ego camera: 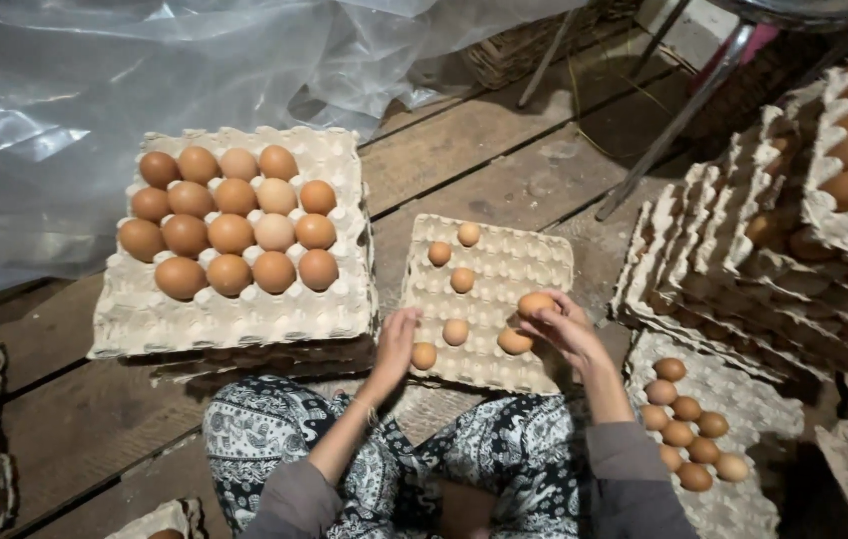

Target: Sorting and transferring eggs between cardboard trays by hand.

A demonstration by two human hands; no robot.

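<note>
At frame centre, the right hand pinches a smooth brown egg over the dimpled pulp tray; the left hand, fingers seemingly loose, rests on the tray's edge.

Dim all round, brightest in the middle; white glare on the clear crinkly plastic sheet; dark, bent corners.

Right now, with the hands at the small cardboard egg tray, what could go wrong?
1. The right hand holds a brown egg only at the fingertips, so it might slip and crack on the pale cardboard egg tray.
2. The left hand rests at the tray's edge beside a loose egg; a nudge may roll it out.
3. The tilted stack of trays nearby could slide.
</note>
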